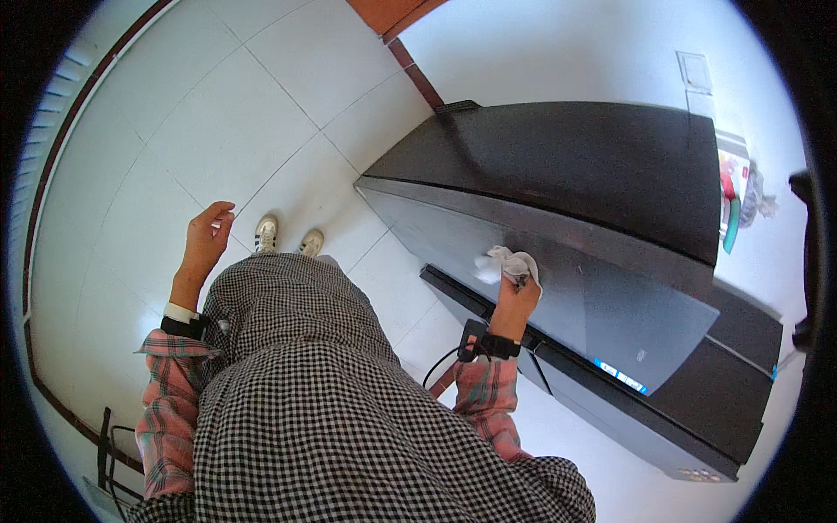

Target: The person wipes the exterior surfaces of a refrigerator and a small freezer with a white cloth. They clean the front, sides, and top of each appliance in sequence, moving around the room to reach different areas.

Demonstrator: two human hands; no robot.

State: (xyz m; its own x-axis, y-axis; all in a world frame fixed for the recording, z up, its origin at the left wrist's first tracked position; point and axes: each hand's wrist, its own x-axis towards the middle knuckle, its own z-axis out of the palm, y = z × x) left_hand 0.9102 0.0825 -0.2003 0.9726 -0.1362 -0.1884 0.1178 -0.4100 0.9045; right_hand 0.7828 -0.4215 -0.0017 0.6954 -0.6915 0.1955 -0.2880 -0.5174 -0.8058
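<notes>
My right hand (515, 304) grips a crumpled white cloth (516, 263) against the glossy grey door of a tall dark refrigerator (451, 219). Part of the cloth bunches out beyond my fingertips. On the left, my left hand (210, 236) hangs over the tiled floor with its fingers loosely curled and apart, holding nothing. Dark bands circle both wrists. Blue and white stickers (620, 376) are on the door near its edge, to the right of my right hand.
A second dark appliance (709, 399) stands beside the refrigerator. Behind the refrigerator, a white wall carries a switch plate (694, 72). Bags and packets (735, 186) lie at the far right. A dark metal frame (104, 451) is at lower left. My shoes (266, 233) are on white floor tiles (274, 124).
</notes>
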